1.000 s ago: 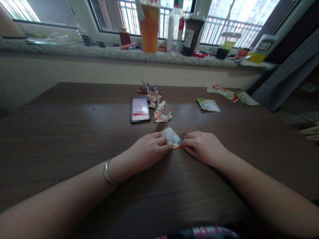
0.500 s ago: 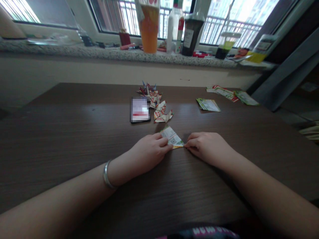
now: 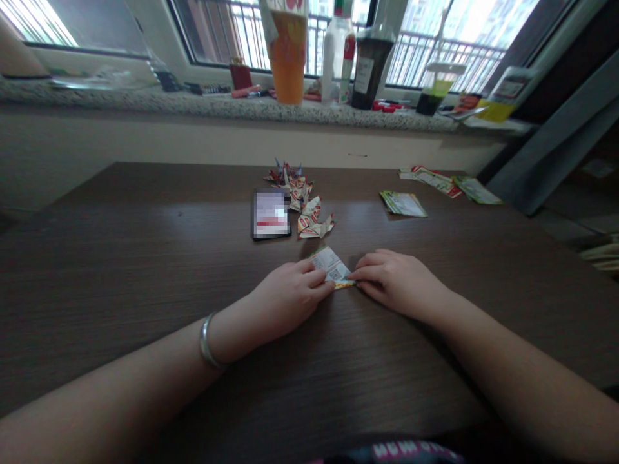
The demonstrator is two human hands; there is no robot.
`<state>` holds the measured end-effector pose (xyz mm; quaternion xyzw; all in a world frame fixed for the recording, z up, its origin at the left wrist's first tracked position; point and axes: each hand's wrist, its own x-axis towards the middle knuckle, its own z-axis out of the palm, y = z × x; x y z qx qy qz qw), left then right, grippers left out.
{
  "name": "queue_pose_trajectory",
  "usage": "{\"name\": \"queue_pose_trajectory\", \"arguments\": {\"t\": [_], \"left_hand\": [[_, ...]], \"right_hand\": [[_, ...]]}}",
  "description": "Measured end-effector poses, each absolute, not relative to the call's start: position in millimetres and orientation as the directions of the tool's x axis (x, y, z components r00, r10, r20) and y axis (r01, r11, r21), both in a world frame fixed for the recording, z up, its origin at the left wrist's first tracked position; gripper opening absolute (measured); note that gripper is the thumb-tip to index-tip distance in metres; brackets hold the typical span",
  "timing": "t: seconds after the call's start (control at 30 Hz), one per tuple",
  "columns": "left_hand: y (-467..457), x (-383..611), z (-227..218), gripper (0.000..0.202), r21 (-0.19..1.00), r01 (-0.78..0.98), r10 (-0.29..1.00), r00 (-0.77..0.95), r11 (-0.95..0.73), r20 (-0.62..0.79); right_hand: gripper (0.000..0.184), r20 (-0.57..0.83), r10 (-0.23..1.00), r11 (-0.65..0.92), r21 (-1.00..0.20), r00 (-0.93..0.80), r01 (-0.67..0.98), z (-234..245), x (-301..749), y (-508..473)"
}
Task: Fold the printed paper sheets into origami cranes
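Observation:
A small folded piece of printed paper (image 3: 329, 265) lies on the dark wooden table (image 3: 145, 258) between my hands. My left hand (image 3: 285, 298), a silver bangle on its wrist, presses the paper's left edge with curled fingers. My right hand (image 3: 399, 281) pinches and presses the paper's right corner with its fingertips together. Just beyond the paper lies a row of several folded paper cranes (image 3: 302, 196), and a phone (image 3: 271, 213) rests to their left.
A small stack of printed sheets (image 3: 403, 203) and more loose sheets (image 3: 447, 182) lie at the far right of the table. The stone windowsill (image 3: 193, 103) behind holds drink cups (image 3: 289, 55), bottles (image 3: 337, 55) and small items. A grey slanted panel (image 3: 551, 154) stands at the right.
My right hand slid a little left along the paper's right corner, then pressed it down. The left hand has stayed in place on the paper.

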<state>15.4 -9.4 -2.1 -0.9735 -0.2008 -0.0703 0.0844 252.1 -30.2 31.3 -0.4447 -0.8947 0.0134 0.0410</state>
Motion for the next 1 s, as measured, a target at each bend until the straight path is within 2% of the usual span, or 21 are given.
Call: {"name": "queue_pose_trajectory", "arguments": {"t": [0.07, 0.23, 0.43, 0.7, 1.0], "left_hand": [[-10.5, 16.0, -0.3, 0.025, -0.135, 0.405, 0.381, 0.908, -0.904, 0.174], [-12.7, 17.0, 2.4, 0.023, -0.121, 0.419, 0.392, 0.899, -0.9, 0.194], [-12.8, 16.4, 0.6, 0.033, -0.085, 0.407, 0.383, 0.899, -0.909, 0.212], [-12.0, 15.8, -0.6, 0.031, -0.099, 0.398, 0.377, 0.909, -0.912, 0.179], [-12.7, 15.4, 2.0, 0.031, -0.097, 0.396, 0.38, 0.913, -0.913, 0.149]], "right_hand": [[0.023, 0.059, 0.755, 0.656, -0.04, -0.653, 0.754, 29.9, 247.9, -33.1], [0.026, 0.029, 0.756, 0.654, 0.008, -0.654, 0.757, 30.6, 242.4, -37.7], [0.026, 0.065, 0.744, 0.668, -0.014, -0.666, 0.744, 29.4, 243.0, -39.0], [0.021, 0.011, 0.833, 0.554, -0.012, -0.554, 0.832, 33.7, 236.8, -42.8], [0.019, -0.025, 0.868, 0.495, -0.021, -0.496, 0.868, 37.4, 240.6, -40.4]]}}
